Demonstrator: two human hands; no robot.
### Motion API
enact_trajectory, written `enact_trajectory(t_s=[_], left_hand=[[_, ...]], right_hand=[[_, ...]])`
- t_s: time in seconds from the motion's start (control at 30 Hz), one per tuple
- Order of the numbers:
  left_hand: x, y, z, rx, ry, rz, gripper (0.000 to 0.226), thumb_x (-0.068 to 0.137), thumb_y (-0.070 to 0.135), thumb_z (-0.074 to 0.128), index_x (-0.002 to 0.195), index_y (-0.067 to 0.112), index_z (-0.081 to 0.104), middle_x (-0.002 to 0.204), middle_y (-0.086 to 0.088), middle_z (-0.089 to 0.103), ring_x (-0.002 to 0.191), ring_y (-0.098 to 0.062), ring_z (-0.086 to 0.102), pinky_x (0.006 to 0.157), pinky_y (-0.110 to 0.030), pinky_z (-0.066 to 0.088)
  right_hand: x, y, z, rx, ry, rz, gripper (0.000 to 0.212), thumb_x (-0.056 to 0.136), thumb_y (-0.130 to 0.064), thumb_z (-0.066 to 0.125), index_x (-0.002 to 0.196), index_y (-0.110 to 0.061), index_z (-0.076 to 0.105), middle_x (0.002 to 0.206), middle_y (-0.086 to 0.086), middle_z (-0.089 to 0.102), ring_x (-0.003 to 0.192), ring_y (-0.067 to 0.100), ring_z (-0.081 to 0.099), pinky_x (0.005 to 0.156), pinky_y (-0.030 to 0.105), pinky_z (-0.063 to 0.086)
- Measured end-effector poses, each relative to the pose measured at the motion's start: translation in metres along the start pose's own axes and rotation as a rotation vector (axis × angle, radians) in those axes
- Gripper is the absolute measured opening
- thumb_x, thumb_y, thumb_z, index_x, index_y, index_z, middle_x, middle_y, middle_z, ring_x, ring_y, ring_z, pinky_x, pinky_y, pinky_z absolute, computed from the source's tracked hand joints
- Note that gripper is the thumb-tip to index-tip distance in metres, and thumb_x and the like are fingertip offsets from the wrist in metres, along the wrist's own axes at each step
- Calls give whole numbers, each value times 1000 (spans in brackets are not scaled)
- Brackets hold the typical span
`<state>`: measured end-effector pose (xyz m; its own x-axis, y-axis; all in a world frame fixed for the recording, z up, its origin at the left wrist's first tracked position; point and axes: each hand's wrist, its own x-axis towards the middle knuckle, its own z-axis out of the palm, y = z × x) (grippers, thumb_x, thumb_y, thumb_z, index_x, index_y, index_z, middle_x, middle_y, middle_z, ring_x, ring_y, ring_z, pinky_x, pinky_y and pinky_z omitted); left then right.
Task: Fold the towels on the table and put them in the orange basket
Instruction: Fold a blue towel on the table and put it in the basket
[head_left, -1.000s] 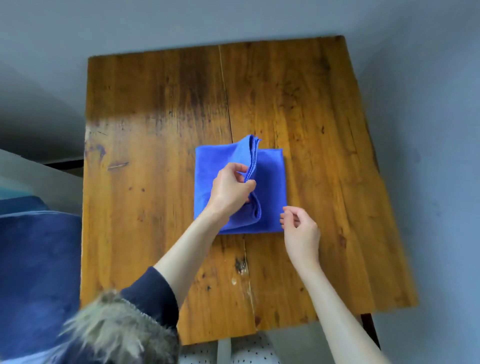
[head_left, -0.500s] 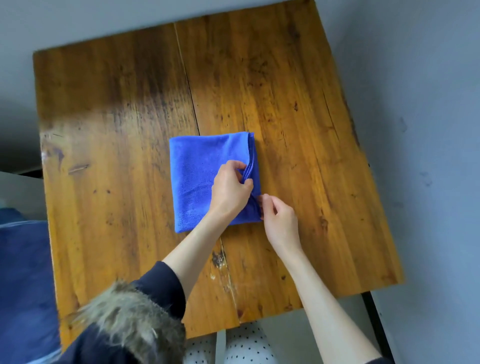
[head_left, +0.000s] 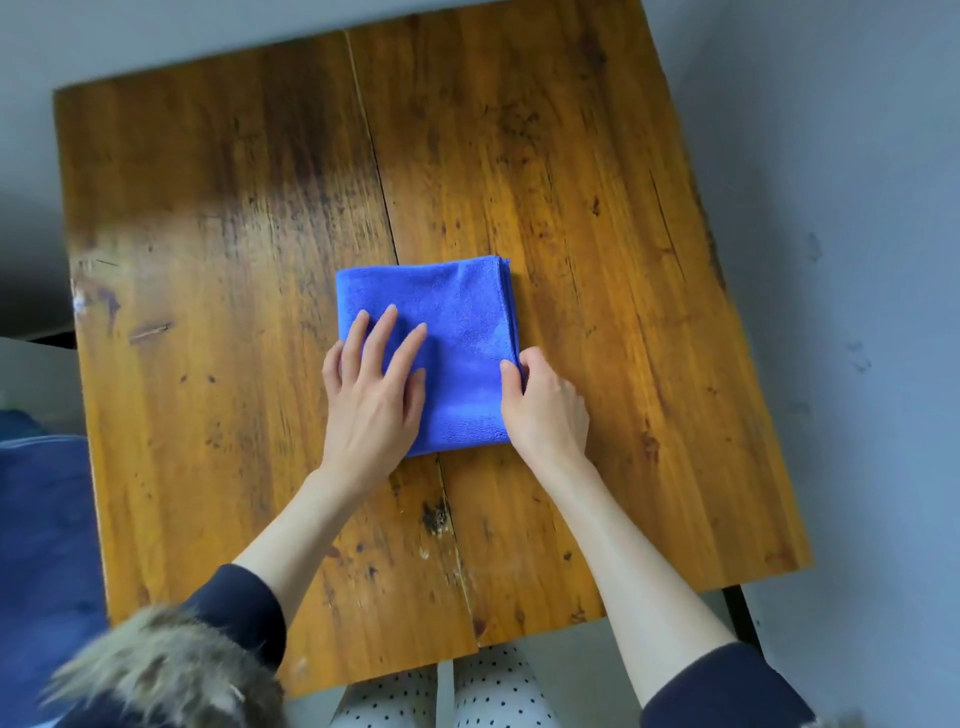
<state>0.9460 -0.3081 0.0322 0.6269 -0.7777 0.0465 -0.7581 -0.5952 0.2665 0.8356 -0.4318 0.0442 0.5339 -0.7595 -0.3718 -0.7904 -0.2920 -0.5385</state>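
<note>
A blue towel (head_left: 457, 322) lies folded into a small square near the middle of the wooden table (head_left: 597, 208). My left hand (head_left: 374, 389) rests flat on the towel's near left part, fingers spread and pressing down. My right hand (head_left: 545, 405) is at the towel's near right edge, thumb on top and fingers curled around the stacked edges. No orange basket is in view.
A dark blue object (head_left: 47, 545) sits beyond the table's left edge. Grey floor surrounds the table at the back and right. A long crack runs down the middle of the tabletop. A furry cuff (head_left: 171, 670) shows at the bottom left.
The raised half of the towel was brought over and laid flat. My left hand let go of the edge and now presses flat on top; my right hand moved onto the right edge.
</note>
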Motion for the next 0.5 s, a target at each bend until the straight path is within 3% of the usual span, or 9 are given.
enact_trajectory(t_s=[0.1, 0.2, 0.3, 0.4, 0.5], left_hand=[[3, -5, 8, 63, -122, 2, 50, 94, 40, 33, 140, 21, 41, 153, -12, 27, 142, -35, 19, 113, -53, 11], [4, -6, 16, 144, -195, 16, 57, 94, 49, 27, 145, 25, 31, 156, -10, 20, 144, -35, 13, 114, -56, 6], [5, -7, 17, 157, -194, 31, 59, 93, 51, 26, 147, 26, 27, 156, -10, 17, 144, -35, 10, 114, -56, 3], [9, -9, 13, 119, -160, 45, 57, 94, 47, 27, 146, 25, 30, 156, -12, 19, 144, -36, 11, 114, -55, 3], [23, -12, 10, 65, -102, 48, 51, 95, 33, 28, 143, 18, 38, 154, -16, 24, 142, -39, 16, 114, -54, 10]], right_hand=[[-2, 0, -1, 40, -2, 7, 17, 98, -35, 37, 88, -22, 41, 86, 8, 65, 81, 34, 58, 61, 33, 35], [2, 2, -2, 193, -31, 112, 17, 95, -31, 45, 85, -19, 49, 80, -1, 58, 82, 26, 57, 63, 29, 35], [2, -1, -2, 187, 59, 158, 13, 92, -25, 51, 101, -17, 55, 102, 1, 58, 100, 24, 55, 80, 33, 43], [-2, -12, 2, -34, 350, -145, 32, 89, -14, 53, 120, -10, 55, 125, 9, 53, 116, 29, 49, 91, 40, 40], [14, -24, 15, -261, 292, -444, 46, 91, -9, 47, 136, -4, 45, 145, 15, 40, 137, 32, 33, 108, 46, 29]])
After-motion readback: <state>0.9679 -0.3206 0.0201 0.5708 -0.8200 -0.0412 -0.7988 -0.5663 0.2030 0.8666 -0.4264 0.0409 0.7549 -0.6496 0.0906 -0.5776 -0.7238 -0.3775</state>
